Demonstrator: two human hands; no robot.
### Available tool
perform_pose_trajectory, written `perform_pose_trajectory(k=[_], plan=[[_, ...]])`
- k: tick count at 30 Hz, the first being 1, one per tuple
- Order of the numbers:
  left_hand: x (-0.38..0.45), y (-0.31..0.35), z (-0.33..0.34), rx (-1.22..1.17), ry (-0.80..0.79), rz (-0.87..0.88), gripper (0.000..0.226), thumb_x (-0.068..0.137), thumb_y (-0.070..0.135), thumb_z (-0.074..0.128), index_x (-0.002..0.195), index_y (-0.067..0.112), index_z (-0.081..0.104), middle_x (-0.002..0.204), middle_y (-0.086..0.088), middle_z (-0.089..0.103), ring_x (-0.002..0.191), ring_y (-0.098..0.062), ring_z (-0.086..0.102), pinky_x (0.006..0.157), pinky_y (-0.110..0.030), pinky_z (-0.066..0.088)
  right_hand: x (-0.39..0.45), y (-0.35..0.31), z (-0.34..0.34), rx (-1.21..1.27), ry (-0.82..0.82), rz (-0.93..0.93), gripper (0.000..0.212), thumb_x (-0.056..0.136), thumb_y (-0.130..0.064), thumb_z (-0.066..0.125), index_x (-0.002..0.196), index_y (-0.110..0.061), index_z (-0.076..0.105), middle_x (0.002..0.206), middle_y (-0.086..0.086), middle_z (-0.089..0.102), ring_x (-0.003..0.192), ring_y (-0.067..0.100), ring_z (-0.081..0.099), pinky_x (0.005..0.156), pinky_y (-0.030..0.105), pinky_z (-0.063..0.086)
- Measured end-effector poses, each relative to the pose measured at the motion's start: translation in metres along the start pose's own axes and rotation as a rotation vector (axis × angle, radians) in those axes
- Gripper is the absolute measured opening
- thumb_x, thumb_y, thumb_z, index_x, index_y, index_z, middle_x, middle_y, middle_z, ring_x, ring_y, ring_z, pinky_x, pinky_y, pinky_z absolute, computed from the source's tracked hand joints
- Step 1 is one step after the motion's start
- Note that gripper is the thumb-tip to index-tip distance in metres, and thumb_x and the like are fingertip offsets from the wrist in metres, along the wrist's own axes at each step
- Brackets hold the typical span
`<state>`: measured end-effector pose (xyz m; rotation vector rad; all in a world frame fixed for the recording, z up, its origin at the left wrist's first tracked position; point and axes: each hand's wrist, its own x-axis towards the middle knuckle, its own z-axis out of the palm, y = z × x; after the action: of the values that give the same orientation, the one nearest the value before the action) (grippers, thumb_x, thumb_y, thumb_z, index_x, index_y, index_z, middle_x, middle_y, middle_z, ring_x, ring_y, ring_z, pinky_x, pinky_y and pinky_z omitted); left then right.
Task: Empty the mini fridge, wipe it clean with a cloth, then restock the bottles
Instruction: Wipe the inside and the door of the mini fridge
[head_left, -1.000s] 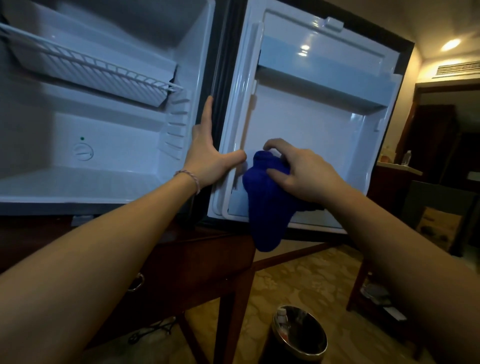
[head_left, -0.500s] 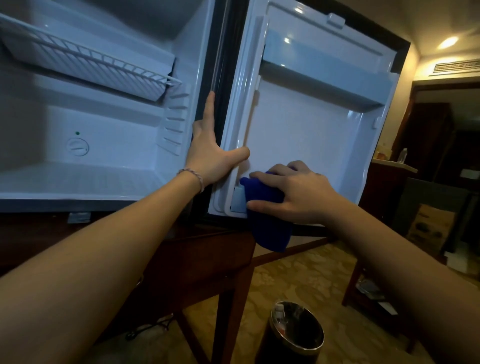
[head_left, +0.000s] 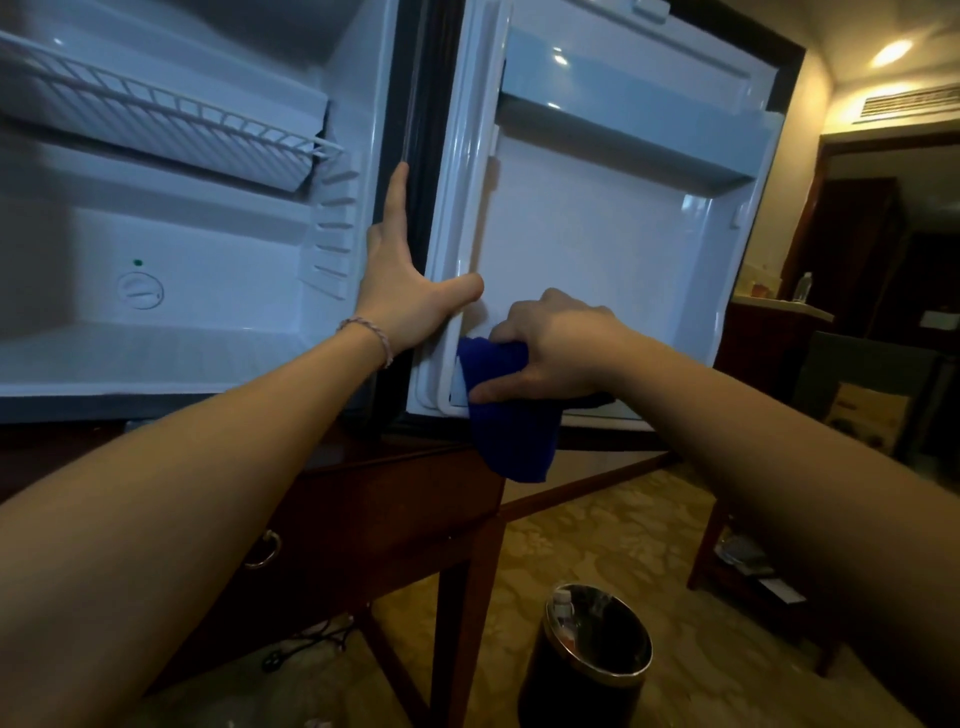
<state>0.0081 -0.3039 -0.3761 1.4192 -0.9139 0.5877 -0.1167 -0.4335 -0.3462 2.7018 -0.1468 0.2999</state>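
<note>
The mini fridge stands open with no bottles inside; a white wire shelf sits near its top. Its door swings out to the right, white inner liner facing me. My left hand lies flat with straight fingers on the dark hinge edge between cabinet and door, thumb against the door frame. My right hand grips a dark blue cloth and presses it on the door's lower left inner corner. The cloth's end hangs below the door's bottom edge.
The fridge sits on a dark wooden desk with a ring-pull drawer. A black bin with a metal rim stands on the patterned carpet below the door. A bottle stands on a far counter at right, with a cardboard box beneath.
My right hand has slid the blue cloth down the door liner from mid-height to the bottom left corner. The left hand has stayed on the hinge edge.
</note>
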Motion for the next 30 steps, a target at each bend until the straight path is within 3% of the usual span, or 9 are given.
perform_pose_trajectory(k=[7, 12, 16, 20, 22, 26, 30], plan=[[-0.001, -0.001, 0.0, -0.023, 0.006, 0.007, 0.113, 0.068, 0.03, 0.071, 0.158, 0.038, 0.004, 0.162, 0.003, 0.018, 0.144, -0.01, 0.022, 0.113, -0.03, 0.023, -0.048, 0.081, 0.03, 0.076, 0.015, 0.092, 0.047, 0.079, -0.078, 0.056, 0.11, -0.042, 0.057, 0.123, -0.01, 0.033, 0.114, 0.016, 0.034, 0.095, 0.047, 0.045], [-0.001, -0.001, -0.001, -0.024, -0.008, 0.001, 0.113, 0.067, 0.034, 0.069, 0.158, 0.039, 0.002, 0.164, 0.001, 0.014, 0.148, -0.013, 0.019, 0.115, -0.031, 0.02, -0.035, 0.065, 0.02, -0.004, -0.004, 0.047, 0.048, 0.083, -0.075, 0.053, 0.109, -0.035, 0.061, 0.118, -0.011, 0.049, 0.107, 0.018, 0.043, 0.088, 0.048, 0.047], [-0.001, -0.001, -0.002, -0.003, -0.014, -0.004, 0.114, 0.068, 0.041, 0.069, 0.157, 0.039, -0.001, 0.164, -0.002, 0.013, 0.148, -0.014, 0.019, 0.113, -0.031, 0.02, -0.02, 0.038, 0.009, 0.08, 0.052, -0.024, 0.046, 0.085, -0.067, 0.058, 0.125, -0.046, 0.046, 0.11, -0.019, 0.054, 0.102, 0.015, 0.051, 0.086, 0.042, 0.044], [-0.001, 0.001, -0.002, 0.011, -0.024, -0.004, 0.115, 0.067, 0.043, 0.068, 0.157, 0.039, -0.002, 0.164, -0.003, 0.011, 0.148, -0.014, 0.018, 0.111, -0.029, 0.02, 0.002, -0.004, -0.004, 0.15, 0.133, -0.123, 0.038, 0.084, -0.065, 0.06, 0.112, -0.044, 0.046, 0.111, -0.016, 0.052, 0.1, 0.017, 0.054, 0.084, 0.043, 0.045], [-0.002, 0.001, -0.002, 0.01, -0.029, 0.005, 0.113, 0.069, 0.038, 0.069, 0.158, 0.038, -0.001, 0.164, -0.002, 0.01, 0.147, -0.013, 0.018, 0.111, -0.03, 0.02, 0.005, -0.009, -0.003, 0.139, 0.148, -0.133, 0.037, 0.084, -0.068, 0.058, 0.109, -0.042, 0.05, 0.113, -0.017, 0.049, 0.1, 0.016, 0.052, 0.085, 0.045, 0.046], [-0.002, 0.001, -0.002, 0.001, -0.028, 0.018, 0.111, 0.074, 0.024, 0.073, 0.158, 0.036, 0.001, 0.164, 0.006, 0.01, 0.146, -0.008, 0.017, 0.113, -0.03, 0.02, -0.005, 0.002, 0.006, 0.112, 0.137, -0.093, 0.05, 0.084, -0.071, 0.057, 0.122, -0.04, 0.054, 0.107, -0.016, 0.05, 0.099, 0.014, 0.047, 0.083, 0.044, 0.047], [0.0, 0.002, -0.003, 0.001, -0.034, 0.005, 0.111, 0.076, 0.017, 0.075, 0.158, 0.035, 0.002, 0.164, 0.006, 0.01, 0.147, -0.012, 0.017, 0.118, -0.036, 0.021, -0.024, 0.044, 0.02, 0.118, 0.094, -0.031, 0.042, 0.084, -0.07, 0.057, 0.113, -0.039, 0.057, 0.106, -0.014, 0.053, 0.097, 0.013, 0.047, 0.082, 0.046, 0.049]])
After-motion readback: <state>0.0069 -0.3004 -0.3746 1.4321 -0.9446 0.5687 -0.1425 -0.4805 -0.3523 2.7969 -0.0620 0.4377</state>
